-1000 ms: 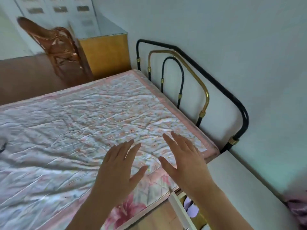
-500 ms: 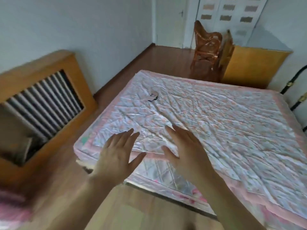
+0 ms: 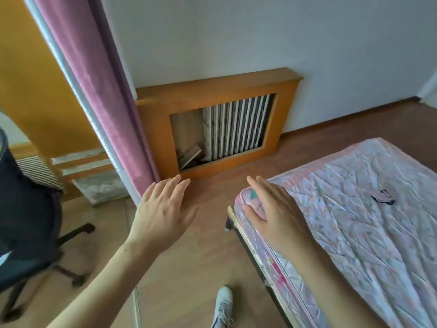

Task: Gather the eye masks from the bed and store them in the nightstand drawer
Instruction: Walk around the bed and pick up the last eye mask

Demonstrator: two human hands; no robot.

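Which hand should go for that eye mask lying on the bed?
Right, most likely. The right hand is open and empty above the bed's near corner, on the same side as the eye mask. The left hand, also empty, is over the floor, farther from the mask.
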